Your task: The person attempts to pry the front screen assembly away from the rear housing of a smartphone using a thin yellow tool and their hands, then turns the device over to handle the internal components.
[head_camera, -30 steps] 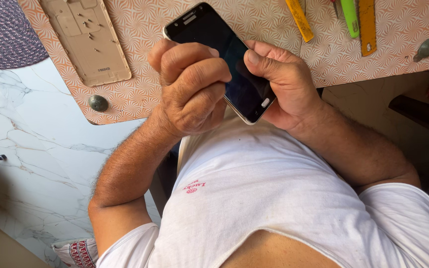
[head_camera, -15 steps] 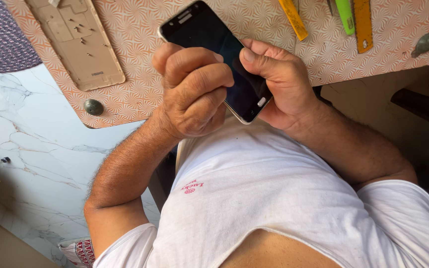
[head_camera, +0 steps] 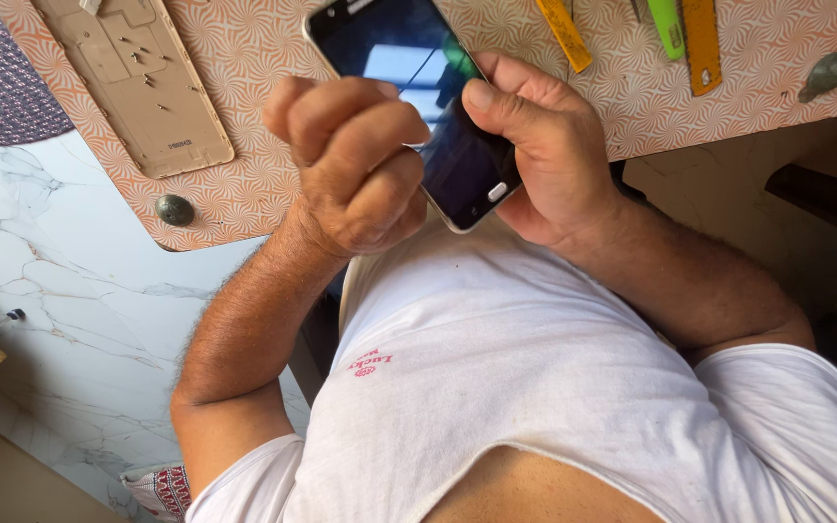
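Two hands on one tilted smartphone

Both hands grip a black smartphone [head_camera: 418, 107] above the patterned board's [head_camera: 263, 126] near edge. Its long axis runs diagonally, home button near-right, top end far-left. Right hand [head_camera: 544, 155] is clamped on the near-right end; left hand [head_camera: 356, 165] is curled against its left side. A gold back cover [head_camera: 138, 82] lies far left.
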